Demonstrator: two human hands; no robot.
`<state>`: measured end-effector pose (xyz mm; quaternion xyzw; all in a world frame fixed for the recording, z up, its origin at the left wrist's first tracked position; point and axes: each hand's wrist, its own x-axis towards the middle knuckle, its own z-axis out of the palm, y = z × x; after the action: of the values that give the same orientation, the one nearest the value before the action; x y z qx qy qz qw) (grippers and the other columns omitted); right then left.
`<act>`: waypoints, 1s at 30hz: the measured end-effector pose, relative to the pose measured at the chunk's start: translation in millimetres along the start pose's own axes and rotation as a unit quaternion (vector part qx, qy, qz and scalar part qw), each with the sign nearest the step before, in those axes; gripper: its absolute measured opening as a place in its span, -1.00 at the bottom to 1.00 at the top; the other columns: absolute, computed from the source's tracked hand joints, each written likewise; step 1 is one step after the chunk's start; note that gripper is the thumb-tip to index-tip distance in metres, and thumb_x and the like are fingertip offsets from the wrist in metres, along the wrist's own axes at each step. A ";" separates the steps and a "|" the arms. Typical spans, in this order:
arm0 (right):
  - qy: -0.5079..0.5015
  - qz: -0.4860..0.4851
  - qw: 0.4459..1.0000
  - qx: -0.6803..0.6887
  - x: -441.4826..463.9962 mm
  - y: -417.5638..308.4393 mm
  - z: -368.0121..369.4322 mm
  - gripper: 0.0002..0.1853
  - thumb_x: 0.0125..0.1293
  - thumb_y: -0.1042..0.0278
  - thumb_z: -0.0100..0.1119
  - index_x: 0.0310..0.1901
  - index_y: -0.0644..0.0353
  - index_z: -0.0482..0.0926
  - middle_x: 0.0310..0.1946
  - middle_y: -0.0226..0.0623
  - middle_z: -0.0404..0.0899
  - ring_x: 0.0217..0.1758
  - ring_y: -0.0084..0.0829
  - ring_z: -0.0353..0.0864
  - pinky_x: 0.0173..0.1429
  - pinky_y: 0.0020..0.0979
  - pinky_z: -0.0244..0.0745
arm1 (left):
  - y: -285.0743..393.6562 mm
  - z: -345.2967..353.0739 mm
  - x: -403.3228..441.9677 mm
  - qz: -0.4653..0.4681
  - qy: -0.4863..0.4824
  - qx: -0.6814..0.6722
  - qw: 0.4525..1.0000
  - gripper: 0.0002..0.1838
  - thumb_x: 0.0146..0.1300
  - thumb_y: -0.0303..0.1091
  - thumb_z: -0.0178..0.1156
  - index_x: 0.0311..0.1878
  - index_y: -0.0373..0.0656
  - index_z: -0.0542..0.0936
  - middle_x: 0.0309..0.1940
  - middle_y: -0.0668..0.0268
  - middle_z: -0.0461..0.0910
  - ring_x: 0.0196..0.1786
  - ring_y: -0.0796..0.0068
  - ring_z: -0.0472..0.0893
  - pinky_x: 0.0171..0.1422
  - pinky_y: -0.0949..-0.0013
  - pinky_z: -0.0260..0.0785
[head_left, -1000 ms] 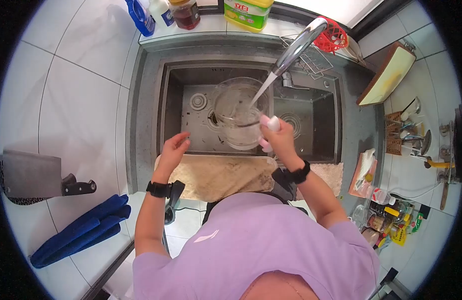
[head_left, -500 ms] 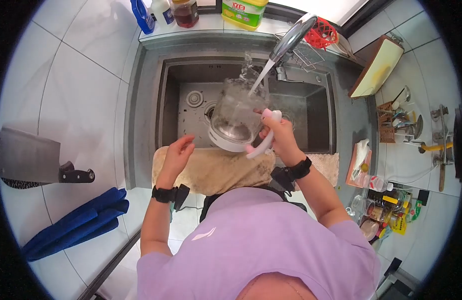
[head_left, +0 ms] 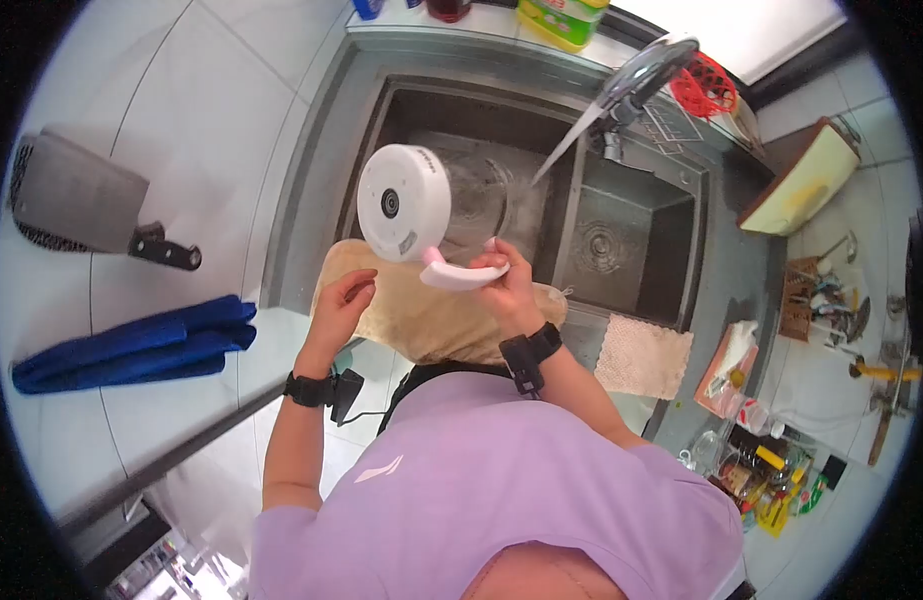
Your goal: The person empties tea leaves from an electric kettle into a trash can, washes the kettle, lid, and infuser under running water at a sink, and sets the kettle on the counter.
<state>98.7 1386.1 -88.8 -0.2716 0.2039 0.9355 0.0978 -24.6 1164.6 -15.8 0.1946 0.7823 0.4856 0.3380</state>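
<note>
My right hand (head_left: 507, 284) is wrapped round the white and pink handle of a clear glass electric kettle (head_left: 409, 205). The kettle lies tipped on its side over the left basin of the sink (head_left: 451, 112), its white base turned up toward me and leftward. Its glass mouth end points right, near the stream of water from the running faucet (head_left: 636, 85). My left hand (head_left: 343, 305) holds nothing; its fingers are loosely bent and apart, over the left part of a tan cloth (head_left: 421, 325) at the sink's front edge.
The sink's right basin (head_left: 601, 240) has rippling water in it. A pale textured cloth (head_left: 643, 358) lies on the front counter. A cleaver (head_left: 91, 200) and a blue towel (head_left: 141, 345) hang at left. A cutting board (head_left: 801, 180) leans at right. Bottles line the back ledge.
The kettle has tipped from roughly upright under the stream onto its side and swung left, its base now facing me. My right hand moved left with it. The head view has turned.
</note>
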 end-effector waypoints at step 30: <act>0.128 -0.546 0.485 -0.671 -80.5 -10.3 23.3 -0.83 0.03 0.41 0.26 -0.42 0.30 0.49 -0.62 -0.33 0.50 -0.55 -0.57 0.44 -0.44 -0.48 0.34 | 70.3 99.6 122.4 -0.049 -0.177 -0.249 0.951 -0.38 0.22 -0.18 0.14 0.29 -0.15 0.21 0.16 0.27 0.35 0.14 0.42 0.40 -0.05 0.32 0.43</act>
<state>157.9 1399.7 -30.1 -0.4283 -0.6645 0.5022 0.3503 -39.9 1336.4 -24.7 0.1490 0.5725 0.6055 0.5323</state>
